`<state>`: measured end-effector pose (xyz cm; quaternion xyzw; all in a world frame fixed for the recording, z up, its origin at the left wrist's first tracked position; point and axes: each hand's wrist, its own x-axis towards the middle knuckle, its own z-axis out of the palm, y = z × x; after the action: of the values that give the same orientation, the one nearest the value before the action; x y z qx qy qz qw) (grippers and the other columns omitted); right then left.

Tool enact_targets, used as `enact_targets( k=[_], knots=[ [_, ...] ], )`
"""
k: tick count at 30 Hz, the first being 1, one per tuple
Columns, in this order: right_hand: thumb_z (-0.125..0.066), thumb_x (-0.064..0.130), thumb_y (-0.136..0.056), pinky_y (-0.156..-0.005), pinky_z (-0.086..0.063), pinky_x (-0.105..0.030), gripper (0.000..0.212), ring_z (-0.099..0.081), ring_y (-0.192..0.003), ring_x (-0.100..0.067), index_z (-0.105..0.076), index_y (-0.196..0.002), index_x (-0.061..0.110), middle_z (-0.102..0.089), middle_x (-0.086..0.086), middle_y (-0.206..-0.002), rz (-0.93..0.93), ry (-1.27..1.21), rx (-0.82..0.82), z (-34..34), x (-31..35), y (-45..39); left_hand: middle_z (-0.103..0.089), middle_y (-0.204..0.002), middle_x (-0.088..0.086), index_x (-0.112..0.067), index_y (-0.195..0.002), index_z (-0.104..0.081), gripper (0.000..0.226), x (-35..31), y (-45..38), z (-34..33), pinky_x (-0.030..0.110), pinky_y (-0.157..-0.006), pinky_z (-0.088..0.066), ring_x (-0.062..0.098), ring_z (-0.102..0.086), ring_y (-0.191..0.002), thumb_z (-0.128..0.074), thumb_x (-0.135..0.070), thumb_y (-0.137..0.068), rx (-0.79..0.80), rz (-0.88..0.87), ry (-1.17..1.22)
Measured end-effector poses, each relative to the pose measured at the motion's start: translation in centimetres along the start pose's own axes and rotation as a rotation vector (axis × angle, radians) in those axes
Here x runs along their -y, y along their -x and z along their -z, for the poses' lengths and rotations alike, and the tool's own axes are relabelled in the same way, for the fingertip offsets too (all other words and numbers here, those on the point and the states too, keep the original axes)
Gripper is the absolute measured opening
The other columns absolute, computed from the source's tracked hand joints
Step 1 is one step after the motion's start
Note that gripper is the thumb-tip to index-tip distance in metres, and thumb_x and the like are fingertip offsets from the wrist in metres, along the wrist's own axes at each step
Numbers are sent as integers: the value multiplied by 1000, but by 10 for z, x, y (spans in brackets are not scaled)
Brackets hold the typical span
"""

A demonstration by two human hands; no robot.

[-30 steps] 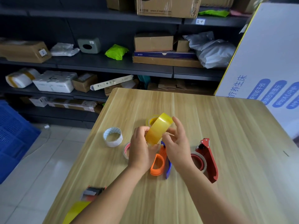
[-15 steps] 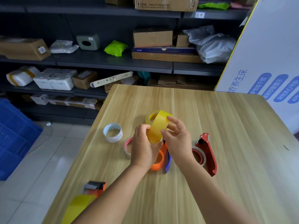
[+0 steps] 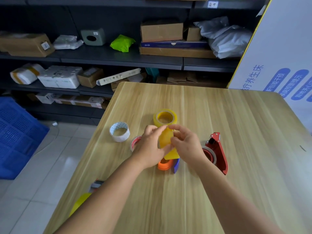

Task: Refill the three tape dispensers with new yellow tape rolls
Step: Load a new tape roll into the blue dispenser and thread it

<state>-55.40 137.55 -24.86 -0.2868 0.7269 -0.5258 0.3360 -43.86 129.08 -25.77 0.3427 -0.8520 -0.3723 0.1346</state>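
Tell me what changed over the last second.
Both hands, left hand and right hand, lowered the held yellow tape roll toward the orange dispenser, keeping their grip. The spare yellow roll, white roll and red dispenser stayed put.

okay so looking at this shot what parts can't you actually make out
Head view:
- Orange dispenser: mostly hidden by both hands and the held yellow roll.
- Red-rimmed ring: half behind the left hand.
- Third dispenser: covered by the left forearm, blurred.
- Whether the held roll is seated: unclear.
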Motion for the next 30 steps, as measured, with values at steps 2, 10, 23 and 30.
enact_targets(
  k=[2,10,23,30],
  knots=[
    [-50,0,-84,-57,-40,-23,44,-49,-61,-10,-61,-92,42,-55,3,-75,-8,34,23,0,-2,0,-33,-125,-10,-27,-141,-43,67,4,-1,3,30,-106,-37,10,-41,-123,-69,-43,-81,11,-20,-27],
    [-41,-2,-87,-49,-36,-22,38,-45,-57,-16,-67,-98,23,-57,-6,-71,-85,51,79,3,-3,-1,-31,-150,-19,-32,-138,-47,69,14,5,16,22,-111,-28,0,-34,-133,-76,-25,-76,197,-74,-65],
    [-46,6,-91,-66,-40,-26,45,-49,-71,-12,-51,-129,31,-54,-2,-87,-145,118,225,-8,-18,-3,-55,-116,-18,-36,-121,-53,61,39,16,11,29,-98,-46,6,-55,-110,-82,-17,-71,160,69,220],
    [-48,12,-94,-76,-45,-29,43,-55,-80,-16,-46,-133,30,-59,-3,-93,-175,155,208,-16,-20,-6,-51,-117,-16,-32,-124,-59,59,45,17,11,23,-94,-45,9,-54,-109,-82,-18,-71,137,39,193]
  ],
)
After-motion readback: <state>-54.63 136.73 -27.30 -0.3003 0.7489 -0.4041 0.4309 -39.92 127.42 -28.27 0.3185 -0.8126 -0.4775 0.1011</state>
